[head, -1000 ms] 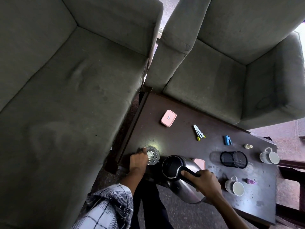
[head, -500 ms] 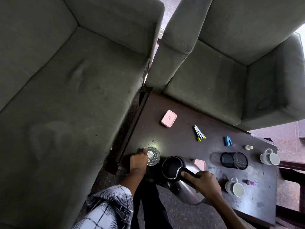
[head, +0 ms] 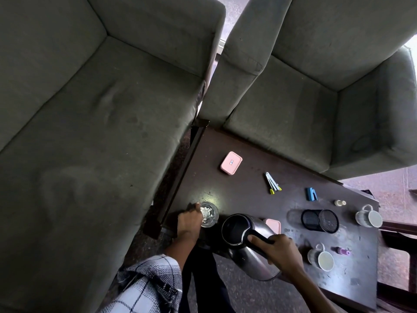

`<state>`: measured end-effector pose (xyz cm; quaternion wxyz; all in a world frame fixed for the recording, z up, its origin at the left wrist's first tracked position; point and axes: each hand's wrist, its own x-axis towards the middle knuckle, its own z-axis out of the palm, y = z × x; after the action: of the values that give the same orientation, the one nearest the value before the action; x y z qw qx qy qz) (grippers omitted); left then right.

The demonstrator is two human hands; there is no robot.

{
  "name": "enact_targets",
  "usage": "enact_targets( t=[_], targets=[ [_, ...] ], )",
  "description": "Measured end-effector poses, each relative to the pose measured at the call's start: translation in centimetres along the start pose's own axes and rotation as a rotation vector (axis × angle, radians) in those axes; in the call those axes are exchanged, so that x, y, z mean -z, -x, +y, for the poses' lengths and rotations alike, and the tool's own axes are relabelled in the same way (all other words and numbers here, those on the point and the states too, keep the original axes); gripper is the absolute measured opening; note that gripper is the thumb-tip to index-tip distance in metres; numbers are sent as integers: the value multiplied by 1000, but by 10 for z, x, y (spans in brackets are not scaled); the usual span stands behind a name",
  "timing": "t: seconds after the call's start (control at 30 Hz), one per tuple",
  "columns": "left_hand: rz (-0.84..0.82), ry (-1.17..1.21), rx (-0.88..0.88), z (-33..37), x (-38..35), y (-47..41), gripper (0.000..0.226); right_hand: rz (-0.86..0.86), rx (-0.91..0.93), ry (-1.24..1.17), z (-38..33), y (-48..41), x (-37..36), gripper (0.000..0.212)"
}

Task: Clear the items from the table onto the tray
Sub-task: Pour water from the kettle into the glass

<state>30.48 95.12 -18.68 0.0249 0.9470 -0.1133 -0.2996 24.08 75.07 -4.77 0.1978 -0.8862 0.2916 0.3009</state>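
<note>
At the near left corner of the dark worktop [head: 248, 199], the left hand [head: 188, 222] wraps its fingers around the left side of a small glass [head: 208, 214]. Just to the right, the right hand [head: 278, 250] grips the black handle of a steel kettle [head: 239, 231] tilted over the near edge, its lid open. A pink box [head: 273, 225] sits just behind the kettle and another [head: 231, 163] lies farther back. To the right lie pens [head: 272, 183], a blue stapler [head: 311, 194], a mesh cup on its side [head: 320, 220] and two mugs [head: 321, 258], [head: 369, 216]. Grey sofas [head: 90, 132] stand on the left and far sides.
</note>
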Motion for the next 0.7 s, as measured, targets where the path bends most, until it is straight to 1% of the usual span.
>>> enact_targets(
  t=[0.7],
  targets=[
    [1,-10,4,0,-2,-1,49,-12,-10,7,0,-2,2,65]
  ],
)
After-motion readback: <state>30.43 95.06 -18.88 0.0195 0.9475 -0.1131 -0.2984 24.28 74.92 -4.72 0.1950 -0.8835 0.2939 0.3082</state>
